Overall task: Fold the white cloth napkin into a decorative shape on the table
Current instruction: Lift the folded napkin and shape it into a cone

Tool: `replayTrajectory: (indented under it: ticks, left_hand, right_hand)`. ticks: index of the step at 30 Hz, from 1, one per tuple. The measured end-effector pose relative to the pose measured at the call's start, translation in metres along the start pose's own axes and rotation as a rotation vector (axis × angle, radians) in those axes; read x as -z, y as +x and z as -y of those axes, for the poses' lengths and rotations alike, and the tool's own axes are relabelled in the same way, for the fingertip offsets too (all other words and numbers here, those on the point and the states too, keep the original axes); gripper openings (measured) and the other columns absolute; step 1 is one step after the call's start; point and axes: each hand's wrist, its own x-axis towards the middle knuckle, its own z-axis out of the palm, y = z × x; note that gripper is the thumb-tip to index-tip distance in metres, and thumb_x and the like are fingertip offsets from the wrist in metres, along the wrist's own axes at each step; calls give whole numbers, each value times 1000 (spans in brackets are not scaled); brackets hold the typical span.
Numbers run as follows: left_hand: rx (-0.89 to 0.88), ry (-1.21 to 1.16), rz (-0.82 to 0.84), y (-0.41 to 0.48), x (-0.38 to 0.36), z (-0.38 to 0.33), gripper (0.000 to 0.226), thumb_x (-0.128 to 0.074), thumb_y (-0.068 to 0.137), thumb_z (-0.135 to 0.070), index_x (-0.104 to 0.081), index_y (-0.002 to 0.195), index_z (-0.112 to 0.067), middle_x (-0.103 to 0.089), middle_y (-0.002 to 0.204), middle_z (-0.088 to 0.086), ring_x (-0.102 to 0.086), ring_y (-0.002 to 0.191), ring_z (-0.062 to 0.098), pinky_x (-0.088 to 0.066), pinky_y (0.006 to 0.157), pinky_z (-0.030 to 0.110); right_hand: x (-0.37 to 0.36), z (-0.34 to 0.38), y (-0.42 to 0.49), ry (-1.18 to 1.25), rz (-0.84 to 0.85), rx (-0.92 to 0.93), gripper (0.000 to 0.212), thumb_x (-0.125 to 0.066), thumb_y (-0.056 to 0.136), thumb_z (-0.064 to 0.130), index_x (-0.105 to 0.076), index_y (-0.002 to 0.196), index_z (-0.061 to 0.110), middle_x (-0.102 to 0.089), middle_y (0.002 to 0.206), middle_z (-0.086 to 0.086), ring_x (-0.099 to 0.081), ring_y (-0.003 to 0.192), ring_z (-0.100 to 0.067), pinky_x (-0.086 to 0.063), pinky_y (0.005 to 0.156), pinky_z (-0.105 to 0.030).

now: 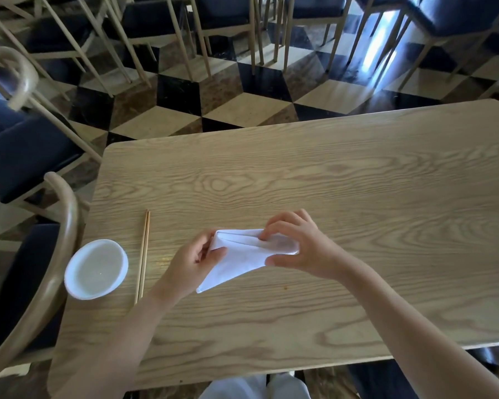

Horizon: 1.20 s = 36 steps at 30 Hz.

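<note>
White cloth napkin (242, 259), part-folded triangle: left hand (192, 263) pinches its corner, right hand (297, 246) curls on top fold. Mid-fold; next likely creasing flat.

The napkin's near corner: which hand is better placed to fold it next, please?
Probably the left hand: it grips the napkin above that corner; the right hand holds the opposite end.

Head view, one pass. I find nothing readable: no lettering, label, brand, number or sign. The napkin (242, 256) near the tabletop's (329, 182) front edge is plain white. The bowl (96, 269) and chopsticks (143, 254) toward its left edge carry no print I can make out.
</note>
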Motion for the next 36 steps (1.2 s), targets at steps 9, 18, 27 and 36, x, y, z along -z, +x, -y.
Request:
replayTrajectory:
  ticks: [9, 18, 27, 36]
  left_hand:
    - [40, -180, 18, 1, 11, -5, 12, -55, 92, -17, -65, 97, -23, -63, 78, -15, -55, 73, 3, -45, 67, 11]
    - [325, -417, -24, 7, -9, 16, 23, -51, 93, -32, -65, 100, -16, -70, 85, 1, -65, 70, 10, -51, 56, 19]
    - [730, -507, 9, -6, -19, 44, 29, -57, 91, -20, -53, 118, -25, -57, 92, 10, -57, 48, 21, -45, 42, 24]
    - [793, -638, -187, -18, -38, 51, 11, -52, 94, -18, -57, 102, -11, -60, 85, 10, -55, 48, 19, -48, 42, 21]
  right_hand:
    - [4, -3, 13, 451, 16, -278, 27, -69, 77, 9, -59, 89, 30, -63, 68, 5, -55, 53, -7, -45, 58, -16]
    - [-9, -21, 6, 444, 106, -484, 38, -57, 88, 21, -56, 50, 23, -55, 43, 8, -36, 36, -6, -30, 38, -16]
    - [-38, -63, 4, 266, -213, -717, 18, -47, 92, 22, -61, 82, 16, -61, 55, 2, -52, 39, -6, -45, 43, -20]
    - [-82, -36, -50, 238, -323, -973, 18, -62, 77, 23, -68, 61, 16, -66, 57, 4, -62, 57, -15, -44, 56, -26]
